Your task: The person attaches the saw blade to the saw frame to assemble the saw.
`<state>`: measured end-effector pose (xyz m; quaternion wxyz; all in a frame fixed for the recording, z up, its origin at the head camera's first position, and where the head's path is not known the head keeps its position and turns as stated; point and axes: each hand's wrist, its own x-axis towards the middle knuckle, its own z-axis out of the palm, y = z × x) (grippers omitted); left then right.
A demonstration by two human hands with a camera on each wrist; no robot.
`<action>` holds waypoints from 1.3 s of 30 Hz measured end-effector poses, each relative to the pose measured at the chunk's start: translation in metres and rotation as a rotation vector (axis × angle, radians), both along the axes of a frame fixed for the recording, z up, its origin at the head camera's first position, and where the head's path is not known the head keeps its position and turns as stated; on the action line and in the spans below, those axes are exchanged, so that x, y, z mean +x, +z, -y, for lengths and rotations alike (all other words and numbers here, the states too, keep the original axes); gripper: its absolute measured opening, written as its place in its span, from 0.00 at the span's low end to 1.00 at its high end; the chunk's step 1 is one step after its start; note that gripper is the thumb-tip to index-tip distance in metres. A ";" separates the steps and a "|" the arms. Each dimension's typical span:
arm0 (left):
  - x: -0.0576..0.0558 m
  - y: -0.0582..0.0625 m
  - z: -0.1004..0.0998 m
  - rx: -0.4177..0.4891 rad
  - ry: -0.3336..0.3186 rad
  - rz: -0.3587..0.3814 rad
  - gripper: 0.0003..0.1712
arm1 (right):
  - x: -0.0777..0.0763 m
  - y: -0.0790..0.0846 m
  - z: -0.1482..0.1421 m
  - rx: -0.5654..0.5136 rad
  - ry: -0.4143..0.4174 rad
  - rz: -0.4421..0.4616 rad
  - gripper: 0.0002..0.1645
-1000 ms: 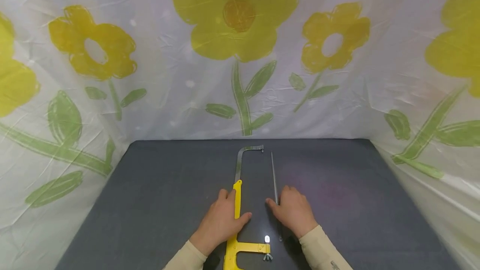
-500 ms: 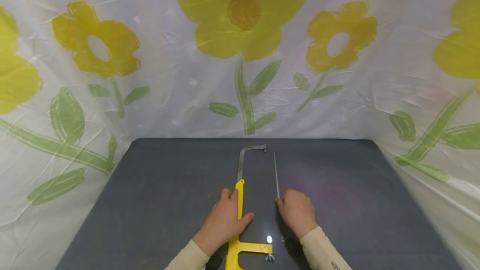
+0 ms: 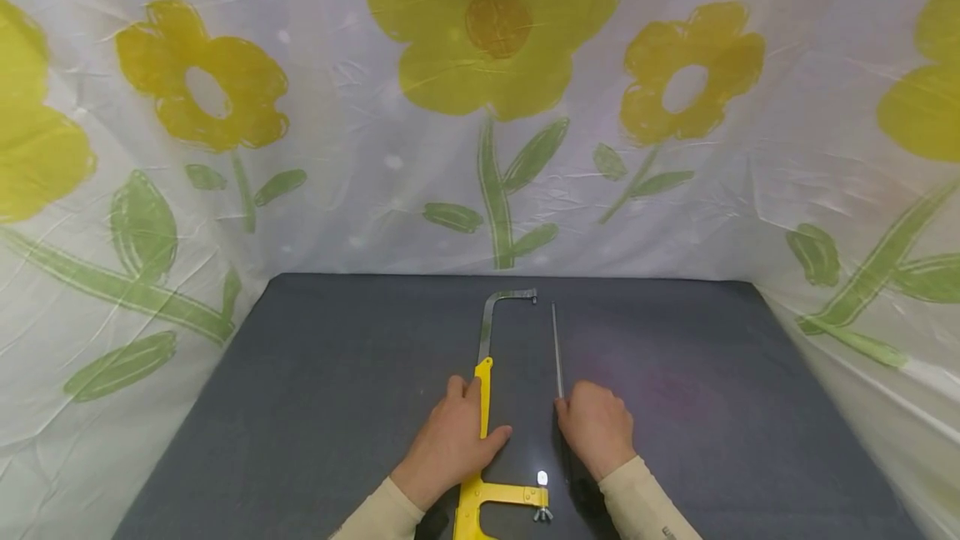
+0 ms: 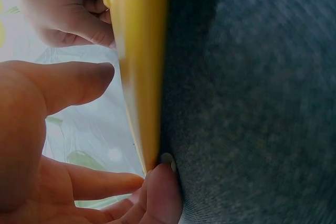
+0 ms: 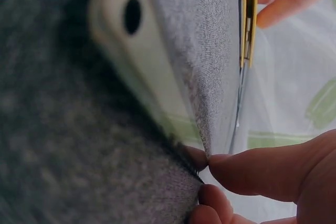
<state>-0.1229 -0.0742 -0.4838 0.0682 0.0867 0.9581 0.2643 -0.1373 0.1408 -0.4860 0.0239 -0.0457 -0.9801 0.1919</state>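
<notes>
A hacksaw frame [image 3: 486, 407], yellow with a grey metal front arm, lies lengthwise on the dark tabletop without a blade fitted. My left hand [image 3: 453, 440] holds its yellow bar, fingers at the left side and thumb reaching across above it. In the left wrist view, curled fingertips [image 4: 163, 195] touch the bar's lower edge while the thumb stands slightly off. To the right lies the hacksaw blade [image 3: 557, 348], roughly parallel to the frame. My right hand [image 3: 598, 427] pinches it between thumb and fingers. The right wrist view shows the blade's holed end [image 5: 147, 56] up close.
A wing nut [image 3: 542, 514] hangs at the frame's near yellow arm. The dark tabletop [image 3: 360, 340] ends at a white curtain [image 3: 337, 215] with printed yellow flowers, which stands behind and at both sides.
The right hand's thumb, spread away from the fingers a second ago, has closed in and now pinches the blade. Left hand and frame keep their places; the whole view has shifted slightly.
</notes>
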 end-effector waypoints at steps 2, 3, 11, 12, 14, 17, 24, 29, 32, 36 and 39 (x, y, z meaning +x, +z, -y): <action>0.000 0.000 0.000 0.000 -0.001 -0.003 0.53 | 0.000 0.000 0.000 -0.002 -0.002 -0.001 0.27; 0.000 0.000 0.000 0.000 -0.002 -0.005 0.53 | 0.000 0.000 0.000 -0.003 -0.003 0.000 0.27; 0.000 0.000 0.000 -0.002 0.008 -0.004 0.52 | -0.001 0.000 0.001 -0.048 -0.014 0.058 0.32; 0.000 0.000 0.000 -0.002 0.013 -0.001 0.51 | -0.001 0.000 0.001 -0.053 -0.013 0.058 0.33; 0.000 0.000 0.000 -0.003 0.026 0.011 0.50 | -0.001 -0.001 0.001 -0.062 -0.012 0.058 0.33; 0.000 0.000 -0.001 -0.008 0.051 0.035 0.48 | -0.002 -0.001 0.001 -0.075 -0.009 0.049 0.31; 0.000 0.000 -0.002 -0.034 0.069 0.025 0.43 | -0.003 -0.001 -0.001 -0.108 0.000 0.018 0.19; 0.000 -0.001 -0.003 -0.051 0.066 0.022 0.43 | -0.004 0.000 -0.003 -0.145 0.023 0.013 0.16; -0.001 -0.001 -0.003 -0.062 0.070 0.023 0.43 | -0.005 0.000 -0.005 -0.182 0.028 0.034 0.12; -0.001 -0.001 -0.003 -0.065 0.069 0.015 0.43 | -0.008 -0.001 -0.008 -0.223 0.025 0.067 0.11; 0.000 0.000 -0.003 -0.059 0.063 0.015 0.43 | -0.009 0.000 -0.011 -0.252 0.027 0.091 0.20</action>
